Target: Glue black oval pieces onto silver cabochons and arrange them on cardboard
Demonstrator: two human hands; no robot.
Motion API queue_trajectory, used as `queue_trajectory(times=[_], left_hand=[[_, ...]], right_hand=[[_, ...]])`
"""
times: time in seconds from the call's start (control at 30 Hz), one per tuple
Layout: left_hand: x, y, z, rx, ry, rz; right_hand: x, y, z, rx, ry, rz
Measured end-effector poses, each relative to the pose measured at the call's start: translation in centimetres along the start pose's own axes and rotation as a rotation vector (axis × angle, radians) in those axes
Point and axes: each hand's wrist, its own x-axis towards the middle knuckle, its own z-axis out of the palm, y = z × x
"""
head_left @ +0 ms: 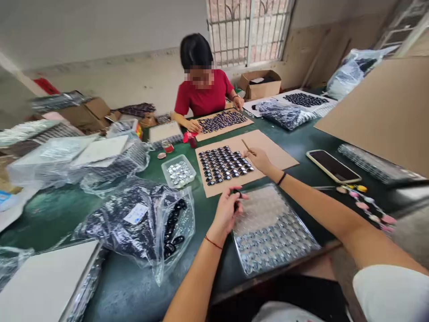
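My left hand is closed in a pinch on a small dark piece, held over the near-left corner of a clear blister tray filled with several shiny round pieces. My right hand reaches forward and grips a thin wooden stick, its tip at the right edge of a brown cardboard sheet. Rows of dark glossy pieces lie on that sheet.
A small clear tub of silvery pieces stands left of the sheet. A plastic bag of dark pieces lies at the near left. A phone rests to the right. Across the green table a person in a red top works on another cardboard sheet.
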Motion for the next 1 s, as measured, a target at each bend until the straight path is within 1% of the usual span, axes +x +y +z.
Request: queue_trajectory(times=[0.07,0.13,0.2,0.27,0.37,0.47,0.6,0.7,0.8,0.9,1.0], left_hand=[[0.2,-0.1,0.2,0.046,-0.003,-0.008],[0.3,-0.4,0.4,0.100,-0.008,-0.011],[0.3,-0.8,0.7,0.162,-0.012,-0.005],[0.1,-1.2,1.1,0.213,-0.008,0.009],[-0.2,-1.5,1.5,0.278,-0.012,0.018],[-0.3,-1.7,1.8,0.334,-0.034,0.013],[-0.3,-1.7,1.6,0.426,-0.030,0.052],[-0.1,-1.6,1.1,0.533,0.015,0.100],[0.1,-1.3,0.5,0.643,0.071,0.192],[0.2,-1.2,0.1,0.742,0.134,0.294],[0.0,-1.3,-0.2,0.926,0.177,0.387]], right_hand=[[-4.7,-0.7,-1.8,0.024,0.000,0.004],[-9.3,-1.2,-3.5,0.158,0.007,-0.058],[-13.1,-1.2,-5.0,0.206,-0.061,-0.091],[-15.5,-0.8,-5.9,0.153,-0.126,-0.105],[-17.1,0.0,-6.6,0.028,-0.176,-0.098],[-17.3,0.0,-7.0,-0.028,-0.215,-0.112],[-15.9,-1.0,-6.9,0.105,-0.165,-0.199],[-13.5,-1.7,-5.8,0.166,-0.110,-0.257],[-10.6,-2.2,-4.3,0.129,-0.083,-0.309],[-8.3,-2.5,-3.2,0.096,-0.119,-0.361],[-7.7,-2.4,-2.5,0.069,-0.170,-0.417]])
